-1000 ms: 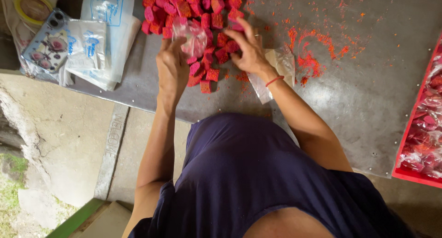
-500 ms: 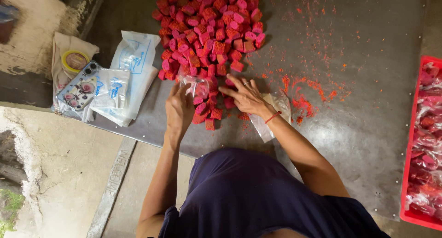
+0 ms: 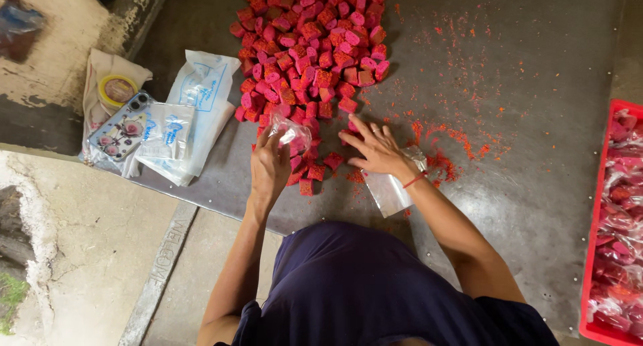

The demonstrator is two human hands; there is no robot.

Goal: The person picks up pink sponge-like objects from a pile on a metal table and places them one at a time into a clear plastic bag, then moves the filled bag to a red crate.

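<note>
A big heap of small red and pink blocks [image 3: 311,48] lies on a dark metal table [image 3: 536,118]. My left hand [image 3: 269,166] holds a small clear plastic bag [image 3: 291,133] at the near edge of the heap, with a few blocks inside it. My right hand [image 3: 376,150] rests with fingers spread over loose blocks [image 3: 333,162] just right of the bag; I cannot tell if it grips one. A flat stack of clear bags [image 3: 392,185] lies under my right wrist, which wears a red band.
At the table's left edge lie larger plastic bag packs [image 3: 194,111], a phone in a patterned case [image 3: 120,126] and a roll of tape [image 3: 118,89] on a cloth. A red tray [image 3: 589,272] of filled packets stands at the right. Red crumbs [image 3: 455,142] dot the table.
The view has shifted so the heap sits lower in frame. My right hand has moved off the bag's mouth and down onto the loose blocks. The left hand keeps the bag.
</note>
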